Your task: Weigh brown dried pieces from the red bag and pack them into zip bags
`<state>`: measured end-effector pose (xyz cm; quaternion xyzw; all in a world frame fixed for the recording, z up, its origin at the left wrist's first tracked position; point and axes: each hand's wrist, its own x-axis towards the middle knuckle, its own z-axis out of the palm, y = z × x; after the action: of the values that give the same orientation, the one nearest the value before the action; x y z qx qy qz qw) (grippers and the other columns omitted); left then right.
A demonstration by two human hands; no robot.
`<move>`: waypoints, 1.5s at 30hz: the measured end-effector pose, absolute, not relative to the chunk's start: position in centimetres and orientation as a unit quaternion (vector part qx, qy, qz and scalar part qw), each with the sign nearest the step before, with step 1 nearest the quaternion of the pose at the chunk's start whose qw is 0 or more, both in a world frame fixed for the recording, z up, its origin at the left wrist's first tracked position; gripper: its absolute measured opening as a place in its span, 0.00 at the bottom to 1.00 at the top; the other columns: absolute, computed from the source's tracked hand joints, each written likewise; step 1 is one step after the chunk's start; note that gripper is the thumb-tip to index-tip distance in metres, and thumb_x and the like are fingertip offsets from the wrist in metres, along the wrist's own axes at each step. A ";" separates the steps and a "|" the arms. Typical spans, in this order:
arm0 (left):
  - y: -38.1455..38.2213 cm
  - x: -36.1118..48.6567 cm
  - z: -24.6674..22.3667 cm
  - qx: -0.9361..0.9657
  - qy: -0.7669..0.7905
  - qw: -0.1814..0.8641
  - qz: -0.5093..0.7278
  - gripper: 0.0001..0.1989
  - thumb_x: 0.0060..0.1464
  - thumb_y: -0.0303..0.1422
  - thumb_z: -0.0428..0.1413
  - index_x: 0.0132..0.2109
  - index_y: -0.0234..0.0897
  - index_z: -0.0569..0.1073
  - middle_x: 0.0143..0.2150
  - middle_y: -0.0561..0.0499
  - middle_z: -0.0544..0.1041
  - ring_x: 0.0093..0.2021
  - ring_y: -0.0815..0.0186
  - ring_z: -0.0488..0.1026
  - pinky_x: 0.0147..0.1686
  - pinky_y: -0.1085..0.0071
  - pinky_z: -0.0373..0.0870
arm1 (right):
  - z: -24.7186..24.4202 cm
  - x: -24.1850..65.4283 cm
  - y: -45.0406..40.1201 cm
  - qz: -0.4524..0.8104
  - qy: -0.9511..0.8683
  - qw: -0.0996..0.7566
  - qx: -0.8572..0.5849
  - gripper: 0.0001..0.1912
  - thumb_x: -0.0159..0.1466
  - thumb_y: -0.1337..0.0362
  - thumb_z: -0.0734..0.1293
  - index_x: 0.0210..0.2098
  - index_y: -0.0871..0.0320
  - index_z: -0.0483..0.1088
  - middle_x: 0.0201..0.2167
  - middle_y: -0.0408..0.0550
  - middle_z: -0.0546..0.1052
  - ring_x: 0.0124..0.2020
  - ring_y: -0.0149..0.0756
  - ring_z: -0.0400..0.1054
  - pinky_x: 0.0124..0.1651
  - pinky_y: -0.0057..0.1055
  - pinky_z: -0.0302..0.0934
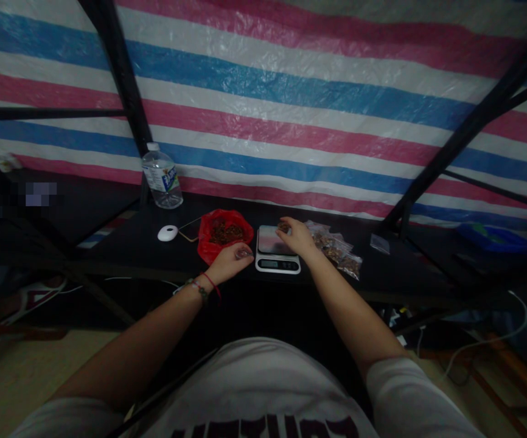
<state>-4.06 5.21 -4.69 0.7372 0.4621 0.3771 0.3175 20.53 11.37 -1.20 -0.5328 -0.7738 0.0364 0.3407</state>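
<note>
A small digital scale [276, 264] sits on the dark table [163, 258] in front of me. My right hand [297, 237] rests over the scale's far right corner, its fingers closed on a small pinch of brown stuff. My left hand [231, 260] lies just left of the scale, fingers curled around something small and clear that I cannot make out. Beside it a red plastic bag [209, 234] lies open with brown dried material [226, 232] inside. Several small clear packets [336, 249] of the same brown stuff lie right of the scale.
A water bottle [162, 179] stands at the back left, with a white oval object [167, 233] and a thin cable near it. An empty clear packet [379, 243] lies further right. Black frame bars [122, 79] and a striped tarp [291, 91] rise behind the table.
</note>
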 end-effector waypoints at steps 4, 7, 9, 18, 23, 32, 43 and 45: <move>5.2 -4.1 -4.7 0.741 0.461 0.312 0.375 0.14 0.49 0.41 0.56 0.39 0.36 0.74 0.35 0.49 0.76 0.35 0.63 0.74 0.37 0.69 0.70 | -1.6 20.3 11.3 0.046 -0.771 0.338 -0.537 0.23 0.57 0.63 0.69 0.52 0.60 0.70 0.45 0.54 0.77 0.47 0.41 0.72 0.54 0.39 0.63; 5.3 -4.1 -4.8 0.739 0.466 0.313 0.373 0.15 0.49 0.41 0.56 0.40 0.36 0.74 0.35 0.49 0.76 0.36 0.63 0.74 0.37 0.68 0.70 | -1.7 20.3 11.3 0.045 -0.772 0.341 -0.534 0.23 0.57 0.63 0.69 0.52 0.60 0.70 0.45 0.54 0.77 0.47 0.40 0.72 0.54 0.39 0.63; 5.3 -4.1 -4.9 0.737 0.467 0.314 0.374 0.15 0.49 0.41 0.56 0.40 0.36 0.74 0.35 0.49 0.77 0.36 0.63 0.74 0.38 0.67 0.70 | -1.7 20.3 11.3 0.041 -0.772 0.343 -0.534 0.22 0.57 0.63 0.69 0.52 0.60 0.70 0.45 0.53 0.77 0.47 0.40 0.71 0.54 0.39 0.63; 5.3 -4.1 -4.9 0.737 0.459 0.320 0.379 0.14 0.49 0.41 0.56 0.39 0.36 0.75 0.35 0.50 0.77 0.35 0.64 0.74 0.37 0.69 0.70 | -1.9 20.0 11.4 0.047 -0.776 0.335 -0.533 0.23 0.58 0.64 0.69 0.52 0.61 0.70 0.47 0.56 0.76 0.49 0.42 0.71 0.55 0.39 0.62; 5.2 -4.1 -4.8 0.740 0.458 0.317 0.378 0.14 0.49 0.40 0.57 0.39 0.36 0.75 0.35 0.49 0.77 0.36 0.63 0.74 0.37 0.69 0.70 | -2.5 19.9 11.3 0.042 -0.780 0.312 -0.540 0.23 0.58 0.63 0.69 0.52 0.61 0.70 0.47 0.56 0.77 0.49 0.43 0.71 0.55 0.39 0.62; 5.1 -4.0 -4.6 0.745 0.460 0.308 0.373 0.13 0.50 0.39 0.57 0.39 0.36 0.74 0.35 0.50 0.76 0.35 0.64 0.73 0.38 0.69 0.70 | -1.8 20.5 9.6 0.072 -0.748 0.384 -0.536 0.23 0.56 0.61 0.69 0.51 0.59 0.70 0.49 0.55 0.75 0.52 0.43 0.68 0.57 0.42 0.59; 1.5 -2.4 -1.2 0.829 0.424 0.104 0.350 0.19 0.49 0.36 0.58 0.48 0.36 0.67 0.41 0.46 0.74 0.39 0.60 0.73 0.40 0.65 0.70 | 2.2 17.2 1.8 0.302 -0.799 0.354 -0.380 0.10 0.61 0.65 0.62 0.36 0.57 0.76 0.40 0.48 0.77 0.45 0.37 0.70 0.50 0.34 0.61; 0.7 -2.0 -0.5 0.846 0.421 0.049 0.324 0.17 0.48 0.33 0.56 0.47 0.35 0.67 0.42 0.45 0.74 0.42 0.58 0.72 0.43 0.63 0.68 | 1.7 16.3 1.2 0.328 -0.813 0.308 -0.371 0.10 0.62 0.67 0.62 0.35 0.58 0.76 0.39 0.48 0.78 0.42 0.36 0.70 0.49 0.33 0.61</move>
<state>-2.03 0.67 -0.47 0.8460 0.4207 0.3239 0.0491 16.27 1.19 1.68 -0.3708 -0.8127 0.3276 0.3077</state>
